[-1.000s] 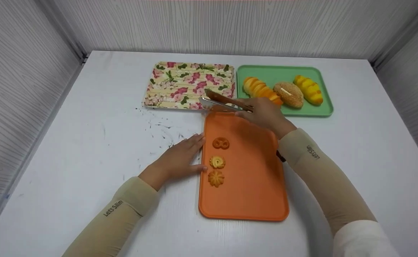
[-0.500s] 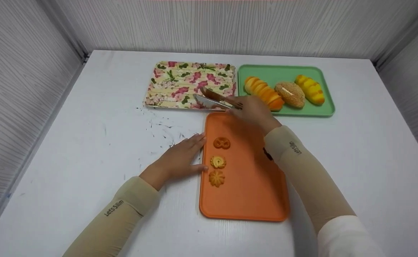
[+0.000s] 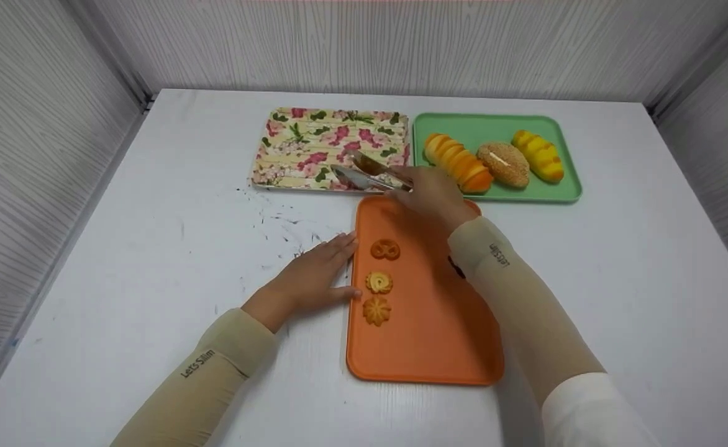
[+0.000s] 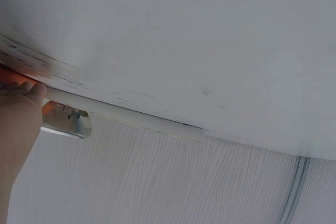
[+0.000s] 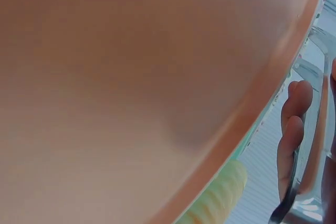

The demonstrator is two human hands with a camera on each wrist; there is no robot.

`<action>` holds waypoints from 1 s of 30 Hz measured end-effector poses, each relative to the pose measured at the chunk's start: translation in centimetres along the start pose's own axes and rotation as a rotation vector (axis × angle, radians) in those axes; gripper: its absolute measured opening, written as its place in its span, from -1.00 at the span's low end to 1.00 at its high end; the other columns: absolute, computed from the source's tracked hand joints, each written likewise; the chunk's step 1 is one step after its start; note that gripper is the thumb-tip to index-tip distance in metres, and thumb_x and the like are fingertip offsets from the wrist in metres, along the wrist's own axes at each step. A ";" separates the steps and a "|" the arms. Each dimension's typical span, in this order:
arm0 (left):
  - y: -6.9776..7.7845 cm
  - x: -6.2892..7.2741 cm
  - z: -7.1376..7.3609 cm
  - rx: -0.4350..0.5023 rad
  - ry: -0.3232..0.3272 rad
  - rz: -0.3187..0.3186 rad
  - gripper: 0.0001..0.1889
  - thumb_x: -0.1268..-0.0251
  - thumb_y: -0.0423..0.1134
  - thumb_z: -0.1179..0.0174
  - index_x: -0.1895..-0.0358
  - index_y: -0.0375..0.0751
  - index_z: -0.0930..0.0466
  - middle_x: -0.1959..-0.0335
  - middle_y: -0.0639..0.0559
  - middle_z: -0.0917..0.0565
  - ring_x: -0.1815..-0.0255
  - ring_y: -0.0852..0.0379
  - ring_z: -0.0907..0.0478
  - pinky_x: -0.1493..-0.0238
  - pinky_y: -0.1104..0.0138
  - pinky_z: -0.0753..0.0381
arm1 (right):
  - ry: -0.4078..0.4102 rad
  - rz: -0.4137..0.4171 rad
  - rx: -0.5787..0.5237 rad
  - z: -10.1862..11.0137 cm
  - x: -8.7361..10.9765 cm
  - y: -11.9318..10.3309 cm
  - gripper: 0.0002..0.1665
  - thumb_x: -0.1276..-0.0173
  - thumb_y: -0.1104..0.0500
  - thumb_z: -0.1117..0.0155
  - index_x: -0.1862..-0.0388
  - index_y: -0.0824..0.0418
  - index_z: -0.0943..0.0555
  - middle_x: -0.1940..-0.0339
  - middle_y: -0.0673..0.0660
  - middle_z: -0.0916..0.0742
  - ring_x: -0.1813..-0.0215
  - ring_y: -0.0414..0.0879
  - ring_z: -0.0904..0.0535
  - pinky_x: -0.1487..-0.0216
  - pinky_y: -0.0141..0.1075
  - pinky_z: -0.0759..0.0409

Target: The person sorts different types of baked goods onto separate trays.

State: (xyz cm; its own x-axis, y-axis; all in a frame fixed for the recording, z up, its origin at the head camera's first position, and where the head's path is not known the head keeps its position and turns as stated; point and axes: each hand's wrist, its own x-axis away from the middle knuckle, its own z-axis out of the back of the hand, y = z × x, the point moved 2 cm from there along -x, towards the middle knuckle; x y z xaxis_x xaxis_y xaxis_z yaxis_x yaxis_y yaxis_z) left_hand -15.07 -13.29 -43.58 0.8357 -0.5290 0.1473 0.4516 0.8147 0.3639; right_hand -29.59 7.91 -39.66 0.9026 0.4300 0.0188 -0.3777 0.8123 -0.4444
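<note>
My right hand (image 3: 431, 194) grips metal tongs (image 3: 371, 165), their two arms spread apart over the lower right corner of the floral tray (image 3: 292, 149). Nothing shows between the tong tips. In the right wrist view, fingers curl around the tongs (image 5: 318, 153). My left hand (image 3: 311, 276) lies with its fingers extended against the left edge of the orange tray (image 3: 426, 354). On that tray, a pretzel-shaped cookie (image 3: 385, 249), a pale swirled cookie (image 3: 379, 282) and a flower-shaped cookie (image 3: 377, 311) form a column near the left side.
A green tray (image 3: 482, 127) stands at the back right beside the floral one. It holds an orange-striped bread roll (image 3: 457, 162), a seeded bun (image 3: 504, 164) and a yellow bread roll (image 3: 538, 155). Wood-grain panels (image 3: 376, 46) enclose the white table (image 3: 153, 205).
My right hand has moved left with the tongs, bringing their tips farther over the floral tray. The left hand, the cookies and the trays stay where they were.
</note>
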 end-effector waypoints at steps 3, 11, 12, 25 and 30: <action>0.0 0.0 0.0 -0.001 0.001 -0.002 -0.04 -0.25 0.39 0.06 -0.53 -0.15 0.11 -0.54 0.06 0.11 -0.51 0.10 0.18 -0.43 0.16 0.03 | 0.000 -0.010 -0.036 0.2 0.2 0.3 -0.31 -0.34 -0.19 -0.19 -0.41 -0.08 -0.36 -0.25 0.07 -0.57 -0.13 -0.02 -0.53 -0.07 -0.13 -0.51; -0.1 -0.1 -0.1 -0.006 -0.005 0.012 -0.05 -0.25 0.38 0.04 -0.53 -0.13 0.12 -0.54 0.07 0.13 -0.51 0.12 0.20 -0.43 0.18 0.06 | -0.007 0.003 -0.109 1.0 0.8 1.4 -0.24 -0.32 -0.26 -0.17 -0.46 -0.18 -0.25 -0.31 0.06 -0.51 -0.02 0.02 -0.54 0.05 -0.11 -0.47; -0.1 -0.1 -0.1 -0.005 -0.006 0.012 -0.04 -0.25 0.38 0.04 -0.53 -0.14 0.12 -0.54 0.06 0.13 -0.51 0.11 0.21 -0.43 0.18 0.06 | -0.005 0.012 -0.110 1.1 1.0 1.5 -0.23 -0.32 -0.27 -0.15 -0.46 -0.17 -0.24 -0.32 0.06 -0.50 -0.07 0.01 -0.53 0.03 -0.10 -0.48; 0.1 -0.1 -0.1 0.002 -0.002 0.021 -0.04 -0.24 0.39 0.04 -0.54 -0.11 0.13 -0.55 0.08 0.13 -0.51 0.09 0.17 -0.43 0.15 0.03 | 0.068 0.116 -0.120 2.5 3.6 2.4 -0.24 -0.31 -0.26 -0.17 -0.46 -0.15 -0.27 0.20 0.04 -0.71 0.24 -0.04 -0.58 0.18 -0.09 -0.50; 0.0 -0.1 -0.2 -0.001 -0.001 0.026 -0.04 -0.24 0.39 0.04 -0.54 -0.10 0.13 -0.54 0.09 0.14 -0.51 0.10 0.17 -0.42 0.16 0.03 | 0.056 0.124 -0.114 2.8 4.9 2.5 -0.25 -0.31 -0.21 -0.21 -0.44 -0.12 -0.30 0.19 0.07 -0.72 0.31 -0.04 -0.57 0.26 -0.10 -0.49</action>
State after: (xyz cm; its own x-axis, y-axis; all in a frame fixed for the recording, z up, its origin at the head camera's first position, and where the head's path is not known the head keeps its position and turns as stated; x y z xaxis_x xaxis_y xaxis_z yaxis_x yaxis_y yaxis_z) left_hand -15.08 -13.18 -43.72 0.8468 -0.5079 0.1580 0.4300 0.8284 0.3589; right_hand -26.74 13.14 -38.14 0.8617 0.4991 -0.0914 -0.4644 0.7030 -0.5387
